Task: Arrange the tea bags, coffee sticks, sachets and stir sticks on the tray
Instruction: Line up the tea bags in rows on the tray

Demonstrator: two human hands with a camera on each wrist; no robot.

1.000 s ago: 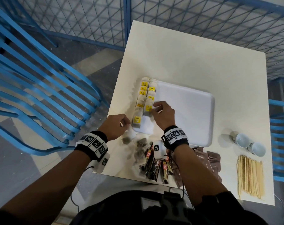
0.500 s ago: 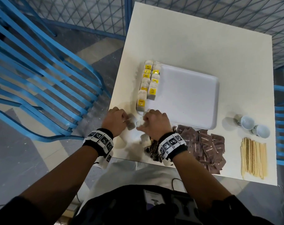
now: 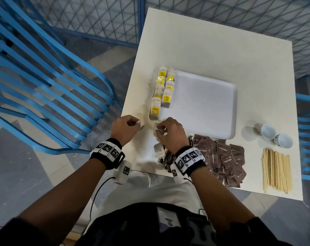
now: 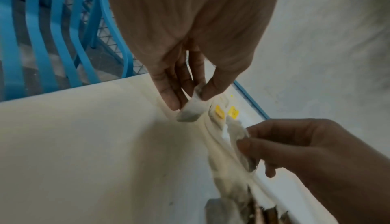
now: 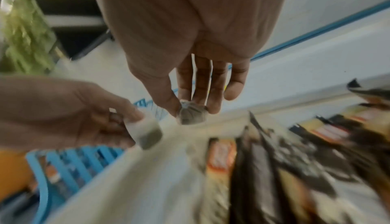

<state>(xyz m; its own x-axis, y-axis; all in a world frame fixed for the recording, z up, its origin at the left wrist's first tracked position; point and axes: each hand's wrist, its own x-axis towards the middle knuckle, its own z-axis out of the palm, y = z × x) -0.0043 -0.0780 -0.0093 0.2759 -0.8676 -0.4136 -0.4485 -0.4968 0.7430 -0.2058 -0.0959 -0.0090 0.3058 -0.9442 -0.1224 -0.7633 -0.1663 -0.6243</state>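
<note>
1. Whereas the right hand (image 3: 170, 133) touched the tea bag rows (image 3: 162, 93) a second ago, both hands now sit below the tray (image 3: 204, 103) on the white table (image 3: 212, 50), so more bags await placing.
2. Left wrist view: the left hand (image 4: 190, 52) pinches a tea bag (image 4: 191, 110); a blue chair (image 4: 52, 44) stands beyond.
3. Right wrist view: right fingers (image 5: 202, 84) pinch a second bag (image 5: 192, 115) beside the coffee sticks (image 5: 263, 161).

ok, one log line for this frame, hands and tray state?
left hand: pinches tea bag | right hand: pinches second tea bag | tray: two tea-bag rows on left edge | stir sticks: off tray
</note>
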